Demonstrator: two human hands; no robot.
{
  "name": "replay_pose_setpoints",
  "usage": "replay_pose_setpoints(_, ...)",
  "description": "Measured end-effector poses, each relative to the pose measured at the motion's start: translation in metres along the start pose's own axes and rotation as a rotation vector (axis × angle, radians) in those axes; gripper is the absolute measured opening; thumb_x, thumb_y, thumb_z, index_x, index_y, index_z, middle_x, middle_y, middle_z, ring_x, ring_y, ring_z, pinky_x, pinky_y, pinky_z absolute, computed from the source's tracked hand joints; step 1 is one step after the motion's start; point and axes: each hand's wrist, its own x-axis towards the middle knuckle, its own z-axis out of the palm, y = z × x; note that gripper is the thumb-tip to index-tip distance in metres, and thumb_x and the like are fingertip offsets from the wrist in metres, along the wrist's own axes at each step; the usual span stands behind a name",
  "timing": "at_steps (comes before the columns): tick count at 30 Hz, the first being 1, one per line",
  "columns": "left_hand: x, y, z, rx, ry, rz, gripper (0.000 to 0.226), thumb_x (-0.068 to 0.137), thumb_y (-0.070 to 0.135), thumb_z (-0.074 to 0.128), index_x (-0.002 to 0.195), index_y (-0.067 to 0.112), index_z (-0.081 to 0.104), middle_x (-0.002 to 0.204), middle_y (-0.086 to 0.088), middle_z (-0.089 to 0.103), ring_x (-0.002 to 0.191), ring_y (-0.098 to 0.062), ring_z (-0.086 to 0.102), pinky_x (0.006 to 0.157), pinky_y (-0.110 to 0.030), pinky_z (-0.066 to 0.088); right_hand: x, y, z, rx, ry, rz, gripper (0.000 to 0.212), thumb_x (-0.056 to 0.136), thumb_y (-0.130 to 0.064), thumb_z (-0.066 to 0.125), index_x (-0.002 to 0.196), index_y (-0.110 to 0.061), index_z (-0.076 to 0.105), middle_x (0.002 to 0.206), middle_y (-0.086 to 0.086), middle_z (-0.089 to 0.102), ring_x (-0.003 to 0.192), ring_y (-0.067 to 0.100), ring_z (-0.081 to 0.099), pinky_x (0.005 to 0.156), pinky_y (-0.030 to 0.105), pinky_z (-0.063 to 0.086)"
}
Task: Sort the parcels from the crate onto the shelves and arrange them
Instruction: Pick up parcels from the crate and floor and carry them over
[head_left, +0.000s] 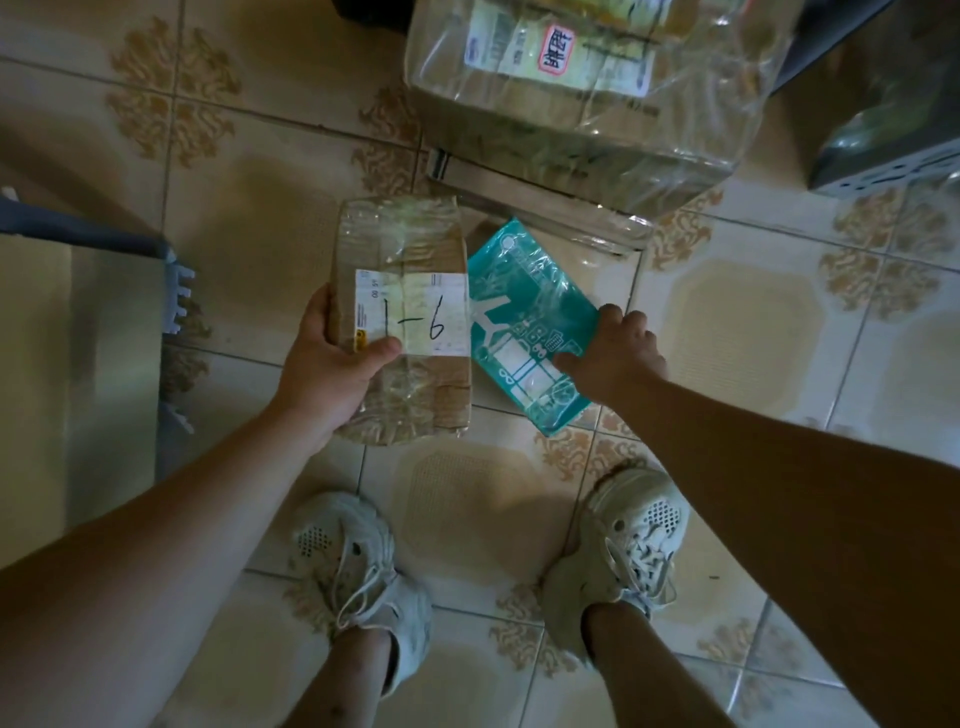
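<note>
At the left edge of the frame a grey-blue plastic piece with a toothed rim juts in. Most of it is cut off, so shelf or crate cannot be told. Right of it the left hand grips a taped cardboard parcel by its left side, thumb curled across the white label marked "1-6", fingers hidden behind. The parcel's right edge meets a teal plastic mailer, which the right hand pinches at its right edge, thumb on the printed face. Both parcels hang mid-frame above the tiled floor.

The step looks like reading the marks to choose a shelf. Doing it well probably means keeping the "1-6" label face up and turning the mailer to find its own mark, with a firm pinch since the film looks slippery.

No mark shows on the mailer. The film-wrapped carton at upper centre is cropped and its small print unreadable. The dark perforated container at upper right may be the crate. No shelves are in view.
</note>
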Motion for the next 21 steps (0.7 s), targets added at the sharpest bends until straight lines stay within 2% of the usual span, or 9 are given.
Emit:
replay_pose_setpoints(5,-0.019,-0.021,-0.011,-0.026,0.060,-0.018,0.068,0.079,0.011,0.076,0.136,0.027,0.043,0.106,0.016,0.065,0.088,0.009,0.063,0.074,-0.015,0.051,0.000,0.003,0.006,0.085,-0.037,0.040,0.074,0.085,-0.056,0.067,0.137,-0.016,0.032,0.124,0.009,0.055,0.112,0.031,0.056,0.090,0.043,0.045)
replay_pose_setpoints(9,-0.020,-0.033,-0.007,-0.012,0.025,-0.049,0.071,0.079,0.013,0.076,0.139,0.028,0.040,0.104,0.018,0.064,0.092,0.005,0.060,0.079,-0.020,0.048,0.003,-0.004,0.013,0.139,-0.098,0.018,0.097,0.081,-0.060,0.068,0.151,-0.029,0.008,0.125,0.006,0.059,0.113,0.035,0.058,0.097,0.048,0.045)
replay_pose_setpoints(10,-0.017,-0.033,-0.004,-0.015,0.020,-0.054,0.069,0.080,0.014,0.076,0.138,0.028,0.041,0.104,0.018,0.065,0.093,0.004,0.060,0.080,-0.021,0.048,0.005,-0.006,0.016,0.185,-0.108,0.013,0.098,0.081,-0.060,0.068,0.152,-0.032,0.008,0.123,0.005,0.059,0.114,0.035,0.057,0.099,0.049,0.045)
replay_pose_setpoints(12,-0.011,-0.032,0.005,-0.024,0.017,-0.051,0.067,0.080,0.017,0.076,0.137,0.025,0.042,0.106,0.017,0.065,0.095,0.004,0.061,0.081,-0.021,0.049,0.009,-0.010,0.019,0.369,-0.105,0.018,0.087,0.078,-0.060,0.070,0.147,-0.033,0.023,0.120,0.001,0.060,0.112,0.032,0.057,0.097,0.049,0.048)
replay_pose_setpoints(14,-0.003,-0.031,0.011,-0.029,0.020,-0.040,0.068,0.080,0.019,0.076,0.138,0.023,0.042,0.105,0.019,0.065,0.092,0.007,0.061,0.077,-0.016,0.049,0.011,-0.011,0.019,0.646,-0.112,0.071,0.075,0.079,-0.058,0.073,0.136,-0.026,0.037,0.109,-0.002,0.062,0.101,0.024,0.062,0.089,0.042,0.053)
replay_pose_setpoints(15,0.000,-0.029,0.013,-0.021,0.019,-0.035,0.068,0.081,0.019,0.076,0.139,0.024,0.041,0.103,0.020,0.064,0.090,0.008,0.060,0.075,-0.014,0.047,0.010,-0.011,0.019,0.784,-0.135,0.109,0.070,0.081,-0.053,0.075,0.132,-0.022,0.038,0.104,-0.004,0.061,0.093,0.018,0.064,0.082,0.037,0.054)
replay_pose_setpoints(17,0.005,-0.026,0.014,0.016,0.002,-0.036,0.070,0.082,0.023,0.076,0.141,0.026,0.039,0.102,0.022,0.062,0.088,0.006,0.059,0.073,-0.016,0.046,0.008,-0.010,0.020,0.999,-0.160,0.175,0.068,0.083,-0.044,0.077,0.131,-0.018,0.037,0.110,0.001,0.062,0.086,0.013,0.064,0.076,0.033,0.053)
replay_pose_setpoints(21,0.010,-0.025,0.006,0.059,-0.011,-0.042,0.075,0.080,0.025,0.077,0.143,0.028,0.036,0.111,0.013,0.065,0.099,-0.012,0.065,0.082,-0.030,0.051,0.007,-0.006,0.027,1.180,-0.154,0.212,0.091,0.080,-0.039,0.081,0.152,-0.022,0.027,0.134,0.005,0.055,0.111,0.023,0.062,0.092,0.037,0.051)
